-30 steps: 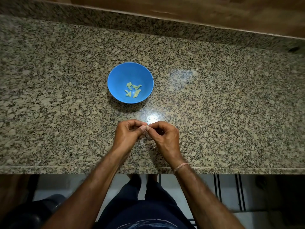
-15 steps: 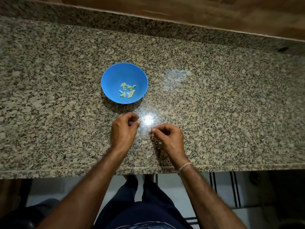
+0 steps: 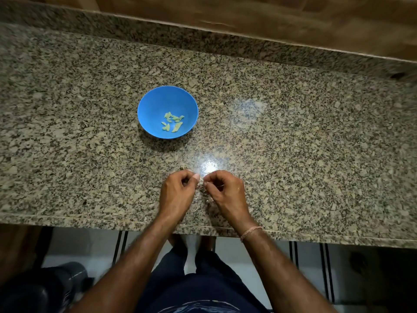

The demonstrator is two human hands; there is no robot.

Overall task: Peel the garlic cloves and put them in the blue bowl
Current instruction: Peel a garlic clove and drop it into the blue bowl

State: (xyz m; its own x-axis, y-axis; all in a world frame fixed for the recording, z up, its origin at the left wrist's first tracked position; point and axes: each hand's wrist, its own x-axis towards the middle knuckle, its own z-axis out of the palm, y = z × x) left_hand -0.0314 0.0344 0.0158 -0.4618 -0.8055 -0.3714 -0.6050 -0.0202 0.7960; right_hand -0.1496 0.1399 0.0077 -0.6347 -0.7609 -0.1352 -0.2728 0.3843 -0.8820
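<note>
A blue bowl [image 3: 158,102] stands on the granite counter [image 3: 293,143], with several pale peeled garlic cloves [image 3: 172,123] at its bottom. Below and to the right of the bowl, my left hand [image 3: 177,193] and my right hand [image 3: 225,190] meet fingertip to fingertip, both with curled fingers. Between them they pinch a small garlic clove [image 3: 201,181], mostly hidden by the fingers. Thin bits of garlic skin [image 3: 204,195] lie on the counter under and between the hands.
The counter's front edge [image 3: 112,221] runs just under my wrists. A raised granite ledge [image 3: 203,41] and a wooden surface [image 3: 270,16] border the back. A bright light reflection [image 3: 208,166] sits just above the hands.
Half a second ago the hands were apart; now they have come back together, fingertips meeting over the clove. The bowl has not moved on the counter.
</note>
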